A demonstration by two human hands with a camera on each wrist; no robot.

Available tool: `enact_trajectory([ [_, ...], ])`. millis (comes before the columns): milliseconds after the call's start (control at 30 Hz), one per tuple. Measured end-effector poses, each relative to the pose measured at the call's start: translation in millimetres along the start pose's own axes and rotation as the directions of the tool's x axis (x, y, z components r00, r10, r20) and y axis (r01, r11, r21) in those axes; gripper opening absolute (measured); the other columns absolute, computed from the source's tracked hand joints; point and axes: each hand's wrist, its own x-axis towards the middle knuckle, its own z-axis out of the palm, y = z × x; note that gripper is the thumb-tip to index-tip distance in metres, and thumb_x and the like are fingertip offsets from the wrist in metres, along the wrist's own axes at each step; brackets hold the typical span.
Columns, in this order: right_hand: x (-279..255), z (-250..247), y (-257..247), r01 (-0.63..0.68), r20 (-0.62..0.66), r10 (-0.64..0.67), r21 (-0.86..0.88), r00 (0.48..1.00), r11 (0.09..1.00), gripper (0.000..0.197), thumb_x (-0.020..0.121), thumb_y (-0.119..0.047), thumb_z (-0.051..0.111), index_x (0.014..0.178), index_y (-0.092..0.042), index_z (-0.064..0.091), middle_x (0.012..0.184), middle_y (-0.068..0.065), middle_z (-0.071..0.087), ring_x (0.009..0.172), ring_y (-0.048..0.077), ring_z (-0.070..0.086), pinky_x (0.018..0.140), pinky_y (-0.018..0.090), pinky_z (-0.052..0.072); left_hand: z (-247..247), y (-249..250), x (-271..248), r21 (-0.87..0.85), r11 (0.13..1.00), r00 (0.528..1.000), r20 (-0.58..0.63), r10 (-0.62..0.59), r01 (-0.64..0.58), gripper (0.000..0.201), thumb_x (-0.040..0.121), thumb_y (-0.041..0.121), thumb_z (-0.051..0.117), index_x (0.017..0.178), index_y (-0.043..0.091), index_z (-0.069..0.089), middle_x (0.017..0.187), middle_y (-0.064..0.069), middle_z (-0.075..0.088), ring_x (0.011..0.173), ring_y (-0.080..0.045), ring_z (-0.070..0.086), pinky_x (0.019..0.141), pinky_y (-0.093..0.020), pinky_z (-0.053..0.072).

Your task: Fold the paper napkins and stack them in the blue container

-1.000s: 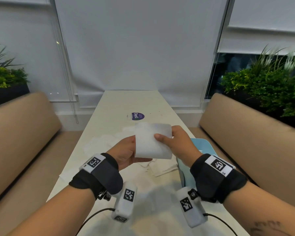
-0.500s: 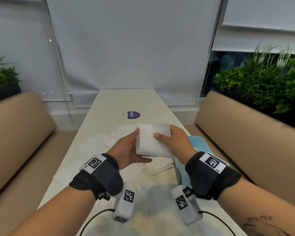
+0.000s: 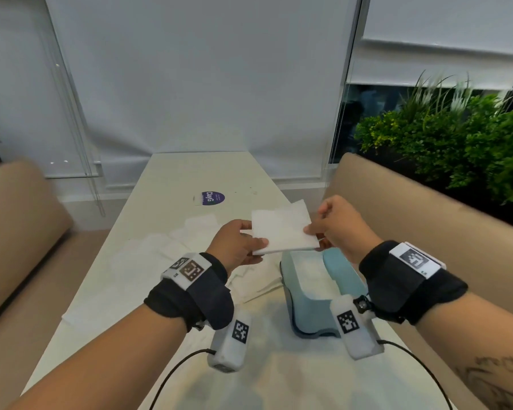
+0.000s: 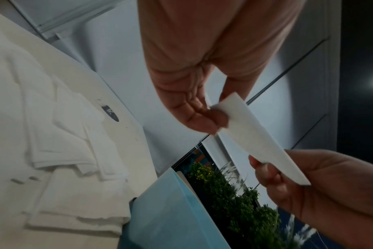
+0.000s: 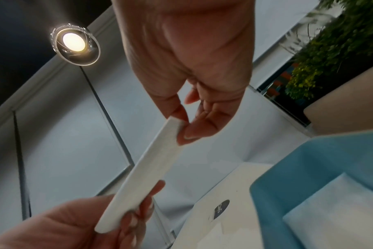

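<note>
My left hand (image 3: 237, 247) and right hand (image 3: 339, 229) pinch a folded napkin (image 3: 282, 232) mid-frame. The blue container (image 3: 292, 306) holds some; loose napkins (image 3: 160, 250) wait at left

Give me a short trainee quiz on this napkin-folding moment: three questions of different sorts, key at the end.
1. True or false: the folded napkin lies flat on the table.
2. Multiple choice: which pinches the folded napkin? A. the left-hand grip alone. B. the right-hand grip alone. C. both, one at each end.
3. Short answer: what already lies inside the blue container?

Key:
1. False. It is held in the air above the table.
2. C.
3. White stacked napkins.
</note>
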Motion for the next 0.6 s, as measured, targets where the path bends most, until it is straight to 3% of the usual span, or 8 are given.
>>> enact_trajectory([
  [133, 5.3, -29.7, 8.2, -0.018, -0.035, 0.012, -0.198, 0.999, 0.98, 0.023, 0.08, 0.01, 0.063, 0.075, -0.008, 0.05, 0.073, 0.012, 0.056, 0.054, 0.02, 0.053, 0.039, 0.022, 0.047, 28.7, 2.5, 6.8, 0.114, 0.989, 0.996, -0.018, 0.092, -0.089, 0.056, 0.079, -0.007, 0.066, 0.115, 0.021, 0.034, 0.082, -0.007, 0.05, 0.07, -0.018, 0.054, 0.061, -0.027, 0.054],
  [233, 10.0, -41.1, 21.1, -0.078, -0.009, 0.08, -0.364, 0.997, 0.928, 0.019, 0.082, 0.009, 0.062, 0.07, -0.006, 0.06, 0.072, 0.009, 0.06, 0.055, 0.018, 0.055, 0.041, 0.021, 0.047, 50.0, -2.0, 13.3, 0.351, 0.923, 0.988, 0.041, 0.15, -0.155, 0.034, 0.078, -0.007, 0.065, 0.102, 0.013, 0.051, 0.078, -0.004, 0.051, 0.063, -0.02, 0.054, 0.064, -0.035, 0.056],
  [267, 11.2, -42.3, 25.2, -0.099, 0.009, 0.114, -0.422, 0.993, 0.901, 0.018, 0.083, 0.007, 0.062, 0.07, -0.005, 0.063, 0.073, 0.009, 0.061, 0.056, 0.018, 0.056, 0.043, 0.022, 0.049, 56.1, -3.8, 15.5, 0.459, 0.869, 0.982, 0.084, 0.168, -0.188, 0.026, 0.078, -0.005, 0.065, 0.097, 0.011, 0.058, 0.08, -0.005, 0.055, 0.066, -0.023, 0.057, 0.07, -0.037, 0.057],
  [333, 14.4, -42.3, 34.1, -0.13, 0.05, 0.184, -0.532, 0.982, 0.837, 0.019, 0.085, 0.006, 0.06, 0.07, -0.006, 0.065, 0.076, 0.01, 0.063, 0.058, 0.02, 0.058, 0.049, 0.024, 0.053, 65.5, -8.4, 20.3, 0.653, 0.716, 0.969, 0.183, 0.167, -0.247, 0.019, 0.081, -0.001, 0.063, 0.098, 0.006, 0.067, 0.097, -0.01, 0.064, 0.089, -0.028, 0.063, 0.085, -0.033, 0.053],
  [433, 18.8, -37.9, 45.6, -0.094, 0.1, 0.217, -0.675, 0.971, 0.732, 0.015, 0.084, 0.006, 0.06, 0.082, -0.004, 0.071, 0.077, 0.004, 0.065, 0.062, 0.016, 0.057, 0.059, 0.024, 0.052, 74.5, -16.5, 27.1, 0.824, 0.493, 0.959, 0.265, 0.1, -0.279, 0.025, 0.087, 0.008, 0.056, 0.109, 0.012, 0.068, 0.119, -0.005, 0.064, 0.112, -0.023, 0.057, 0.095, -0.028, 0.043],
  [533, 23.4, -28.4, 53.9, 0.028, 0.186, 0.206, -0.804, 0.961, 0.594, 0.022, 0.083, -0.002, 0.065, 0.104, -0.003, 0.072, 0.104, 0.005, 0.07, 0.082, 0.013, 0.058, 0.08, 0.024, 0.048, 80.1, -23.7, 31.9, 0.904, 0.327, 0.959, 0.282, 0.03, -0.276, 0.026, 0.09, 0.015, 0.05, 0.108, 0.017, 0.069, 0.119, -0.002, 0.064, 0.111, -0.023, 0.057, 0.092, -0.031, 0.045],
  [600, 28.0, -21.8, 59.2, 0.096, 0.217, 0.219, -0.882, 0.951, 0.462, 0.027, 0.084, -0.008, 0.065, 0.11, -0.004, 0.069, 0.114, 0.008, 0.068, 0.098, 0.019, 0.062, 0.092, 0.029, 0.048, 83.9, -27.3, 33.6, 0.934, 0.222, 0.958, 0.286, 0.008, -0.28, 0.027, 0.091, 0.018, 0.049, 0.108, 0.017, 0.069, 0.115, -0.002, 0.066, 0.107, -0.023, 0.059, 0.085, -0.03, 0.046],
])
